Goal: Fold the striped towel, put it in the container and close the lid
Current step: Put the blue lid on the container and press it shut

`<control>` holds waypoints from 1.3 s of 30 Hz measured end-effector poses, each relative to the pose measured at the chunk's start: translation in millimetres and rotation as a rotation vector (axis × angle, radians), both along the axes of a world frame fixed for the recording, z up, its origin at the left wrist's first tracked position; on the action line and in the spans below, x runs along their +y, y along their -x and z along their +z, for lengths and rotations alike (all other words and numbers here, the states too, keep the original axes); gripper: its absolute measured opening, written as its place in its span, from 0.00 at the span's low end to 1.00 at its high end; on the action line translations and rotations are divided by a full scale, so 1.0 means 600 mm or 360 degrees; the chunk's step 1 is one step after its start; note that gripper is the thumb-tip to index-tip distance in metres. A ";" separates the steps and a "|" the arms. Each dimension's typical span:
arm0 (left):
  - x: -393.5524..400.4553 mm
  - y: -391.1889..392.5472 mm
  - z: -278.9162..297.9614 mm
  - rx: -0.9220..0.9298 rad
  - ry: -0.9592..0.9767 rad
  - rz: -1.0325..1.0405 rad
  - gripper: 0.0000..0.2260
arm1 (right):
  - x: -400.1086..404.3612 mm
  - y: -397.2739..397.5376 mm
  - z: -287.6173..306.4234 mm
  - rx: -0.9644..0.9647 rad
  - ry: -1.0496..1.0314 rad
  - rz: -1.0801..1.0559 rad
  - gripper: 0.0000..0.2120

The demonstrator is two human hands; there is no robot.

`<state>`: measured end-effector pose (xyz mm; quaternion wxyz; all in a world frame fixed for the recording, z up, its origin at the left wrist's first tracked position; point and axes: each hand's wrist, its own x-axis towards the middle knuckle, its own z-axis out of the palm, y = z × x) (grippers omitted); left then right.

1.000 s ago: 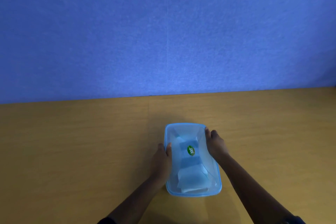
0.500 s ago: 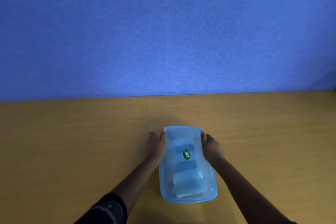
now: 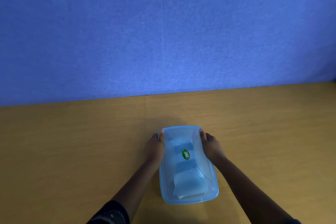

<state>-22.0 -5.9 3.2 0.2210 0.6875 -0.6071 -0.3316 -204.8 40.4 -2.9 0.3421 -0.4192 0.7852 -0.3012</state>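
A translucent blue container point(image 3: 215, 190) lies lengthwise on the wooden table in front of me. Its clear lid point(image 3: 169, 169), with a green oval sticker point(image 3: 185, 154), sits on top. Through the lid I see the folded towel point(image 3: 189, 183), pale with blue bands, lying inside. My left hand point(image 3: 154, 148) grips the far left side of the container, thumb on the lid's corner. My right hand point(image 3: 211, 146) grips the far right side the same way, thumb on the far right corner.
The wooden table point(image 3: 72, 151) stretches wide to both sides. A blue fabric wall point(image 3: 163, 32) rises right behind the table's far edge. A dark patterned sleeve point(image 3: 111, 213) covers my left forearm near the bottom of the view.
Both hands have slid along the container's sides toward its far corners. The container has shifted slightly left in view.
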 end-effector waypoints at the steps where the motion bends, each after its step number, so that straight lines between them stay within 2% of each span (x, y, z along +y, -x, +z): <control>1: 0.000 0.001 0.000 -0.0002 -0.0003 -0.0001 0.24 | -0.001 0.002 -0.001 -0.0026 0.0006 0.0002 0.25; 5: 0.000 0.001 0.000 0.0001 -0.0002 0.0002 0.23 | -0.007 0.012 -0.007 -0.0026 -0.0015 0.0036 0.28; 9: 0.001 0.002 0.001 -0.0005 0.0026 -0.0004 0.23 | -0.030 0.026 0.007 0.0186 -0.0116 0.0123 0.21; 14: 0.001 -0.005 -0.001 0.0021 0.0017 0.0023 0.23 | -0.076 0.016 0.020 0.0106 -0.0199 0.0173 0.28; 20: 0.002 -0.002 -0.001 0.0035 0.0033 0.0050 0.22 | -0.080 0.012 0.005 -0.0151 -0.0012 -0.0029 0.24; 26: 0.001 -0.002 -0.001 0.0030 0.0039 0.0045 0.21 | -0.080 0.019 0.000 -0.0063 0.0014 0.0026 0.24; 35: 0.003 0.000 0.000 0.0089 0.0066 0.0076 0.21 | -0.071 0.012 0.002 -0.0271 0.0045 -0.0069 0.22; 37: 0.004 0.001 -0.001 0.0106 0.0082 0.0100 0.21 | -0.068 0.011 0.007 -0.0212 0.0031 -0.0055 0.23; 39: 0.005 0.002 -0.001 0.0103 0.0091 0.0124 0.21 | -0.067 0.013 0.010 0.0003 -0.0042 0.0015 0.27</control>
